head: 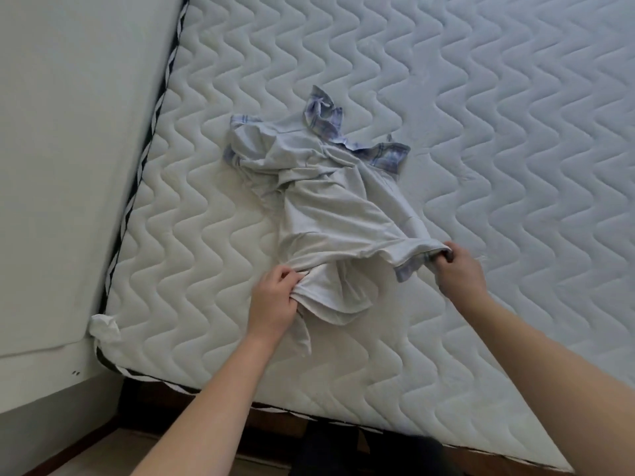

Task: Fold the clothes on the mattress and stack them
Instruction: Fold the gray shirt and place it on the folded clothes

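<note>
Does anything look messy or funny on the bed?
Yes. The white shirt lies crumpled and twisted on the mattress, not flat, while the left hand and right hand grip its hem.

My pale grey garment (326, 207) with blue plaid trim lies crumpled at the frame's centre on the white quilted mattress (498, 132), its collar toward the top, its hem nearest me.

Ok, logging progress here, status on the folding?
Left hand and right hand both grip shirt hem. Shirt crumpled, unfolded on mattress. Nothing in the way.
</note>
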`<state>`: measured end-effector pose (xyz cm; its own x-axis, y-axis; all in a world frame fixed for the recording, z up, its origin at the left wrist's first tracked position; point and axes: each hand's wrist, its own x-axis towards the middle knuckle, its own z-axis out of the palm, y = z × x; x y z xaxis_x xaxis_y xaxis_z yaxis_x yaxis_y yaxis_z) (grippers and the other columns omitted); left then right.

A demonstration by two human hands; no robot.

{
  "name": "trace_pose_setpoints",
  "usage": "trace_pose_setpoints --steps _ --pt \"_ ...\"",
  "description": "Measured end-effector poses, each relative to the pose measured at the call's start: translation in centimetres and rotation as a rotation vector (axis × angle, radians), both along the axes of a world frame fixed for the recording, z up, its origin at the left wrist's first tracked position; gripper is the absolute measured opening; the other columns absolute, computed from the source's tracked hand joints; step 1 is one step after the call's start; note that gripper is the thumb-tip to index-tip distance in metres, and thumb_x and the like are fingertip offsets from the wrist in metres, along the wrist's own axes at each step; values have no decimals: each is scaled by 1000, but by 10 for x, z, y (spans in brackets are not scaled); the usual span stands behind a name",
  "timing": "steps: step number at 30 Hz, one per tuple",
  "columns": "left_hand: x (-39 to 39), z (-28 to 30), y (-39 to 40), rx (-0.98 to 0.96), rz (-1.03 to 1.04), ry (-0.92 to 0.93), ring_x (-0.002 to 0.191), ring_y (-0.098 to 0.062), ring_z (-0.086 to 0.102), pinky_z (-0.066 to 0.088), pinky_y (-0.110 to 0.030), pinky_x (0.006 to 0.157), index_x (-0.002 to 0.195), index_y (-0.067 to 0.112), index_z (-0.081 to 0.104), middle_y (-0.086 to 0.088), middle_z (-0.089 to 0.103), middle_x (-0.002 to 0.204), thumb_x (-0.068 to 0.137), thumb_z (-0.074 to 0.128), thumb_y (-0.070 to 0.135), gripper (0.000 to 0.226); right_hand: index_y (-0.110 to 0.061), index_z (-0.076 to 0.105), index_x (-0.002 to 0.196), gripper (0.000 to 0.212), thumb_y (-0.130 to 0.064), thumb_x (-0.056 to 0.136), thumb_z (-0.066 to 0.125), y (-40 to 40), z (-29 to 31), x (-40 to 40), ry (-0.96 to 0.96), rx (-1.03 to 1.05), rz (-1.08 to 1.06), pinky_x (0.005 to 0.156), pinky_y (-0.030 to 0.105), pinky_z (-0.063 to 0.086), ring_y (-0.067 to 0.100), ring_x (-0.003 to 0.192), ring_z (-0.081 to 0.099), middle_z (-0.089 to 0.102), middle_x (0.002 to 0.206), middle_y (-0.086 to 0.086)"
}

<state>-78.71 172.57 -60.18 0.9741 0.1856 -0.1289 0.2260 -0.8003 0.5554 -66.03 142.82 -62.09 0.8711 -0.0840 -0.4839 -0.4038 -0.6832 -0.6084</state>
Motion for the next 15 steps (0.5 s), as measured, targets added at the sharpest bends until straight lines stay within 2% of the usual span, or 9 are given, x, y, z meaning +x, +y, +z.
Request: trace_pose_setpoints --steps 2,5,8,10,12,14,15 --pt "-5 21 -12 -59 22 -20 88 -33 64 52 -41 75 102 6 74 -10 67 100 66 48 -1 45 -17 64 88 6 -22 88 62 -11 18 -5 23 20 -8 57 30 37 20 69 53 60 73 3" --pt "-8 56 -34 -132 48 19 82 -31 63 50 -39 69 101 9 70 -8 69 93 72 43 11 39 -21 65 87 5 -25 88 63 -18 45 -14 34 94 -51 55 30 41 20 64 56 63 71 6" --pt "-3 91 -52 -104 31 29 76 -35 60 43 -40 63 94 10 63 -11 66 82 82 41 23 28 -28 65 103 14 -21 91 60 -17 74 -21 50 255 -89 50 22 46 10 59 59 68 79 7" --pt "7 115 -62 -119 22 38 74 -35 58 43 -42 63 90 11 57 -10 63 79 86 39 29 25 -26 58 121 29 -18 94 59 -12 93 -27 110 377 -73 60 24 51 14 70 59 69 100 10" --pt "20 138 -72 -136 -10 29 74 -35 56 44 -44 63 89 12 53 -10 61 78 86 39 29 22 -26 48 137 46 -20 94 61 -7 112 -36 123 338 33 80 34 52 16 88 59 62 117 0" --pt "33 160 -82 -134 -62 9 73 -33 56 43 -42 62 88 15 51 -8 60 77 86 42 28 16 -34 46 138 52 -17 91 61 2 133 -48 80 310 189 92 34 49 11 104 56 52 128 -10" --pt "39 169 -87 -141 -85 3 73 -31 56 41 -41 61 86 15 52 -6 59 75 86 44 26 14 -39 48 135 55 -11 89 60 7 143 -56 77 375 242 97 35 48 9 110 54 50 133 -13"
